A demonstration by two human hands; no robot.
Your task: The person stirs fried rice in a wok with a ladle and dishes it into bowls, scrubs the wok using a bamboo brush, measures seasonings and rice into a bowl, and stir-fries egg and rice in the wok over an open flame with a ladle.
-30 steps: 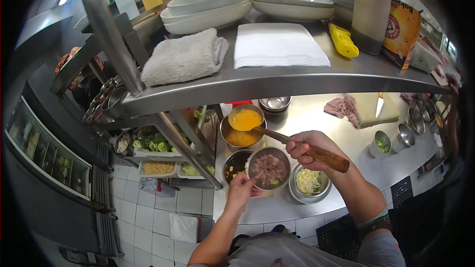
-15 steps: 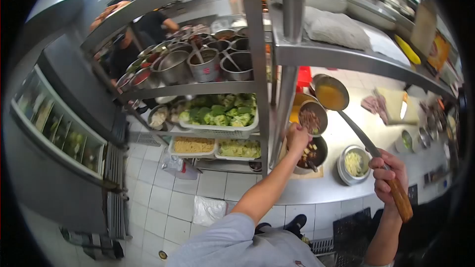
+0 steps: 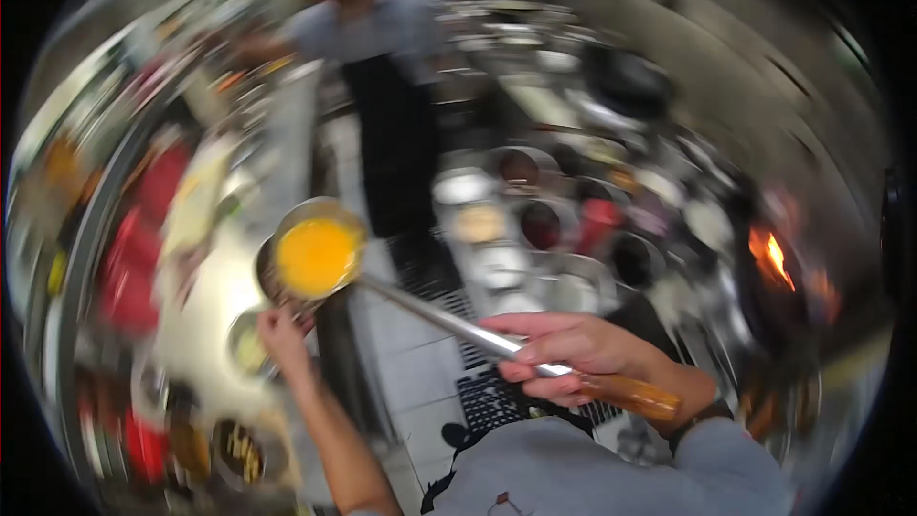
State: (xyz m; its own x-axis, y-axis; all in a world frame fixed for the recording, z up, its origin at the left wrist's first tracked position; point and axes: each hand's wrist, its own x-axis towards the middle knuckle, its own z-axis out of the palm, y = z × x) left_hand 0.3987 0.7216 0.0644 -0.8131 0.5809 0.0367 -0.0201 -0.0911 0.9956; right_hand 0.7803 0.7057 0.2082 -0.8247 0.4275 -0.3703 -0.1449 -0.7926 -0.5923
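Observation:
My right hand [image 3: 587, 349] is closed around the long handle of a ladle [image 3: 444, 318], which has a wooden end. Its wide bowl holds a yellow-orange liquid [image 3: 317, 256] that looks like beaten egg. My left hand [image 3: 287, 333] grips the rim of a metal bowl [image 3: 264, 266], largely hidden behind the ladle. Just below that hand, a bowl of pale shredded food [image 3: 250, 352] stands on the counter. Further down the counter is a dark pot [image 3: 239, 449] with pale chunks in it.
A person in a dark apron [image 3: 387, 124] stands ahead in the aisle. On the right, several containers [image 3: 540, 225] crowd a blurred worktop, and a flame [image 3: 776, 258] burns beyond them. The steel counter [image 3: 205, 277] runs along the left; tiled floor [image 3: 406, 363] lies between.
The view has swung right, from the shelves to the aisle and stove side. The ladle and the metal bowl have come away from the counter's pots with my hands. Motion blurs the surroundings.

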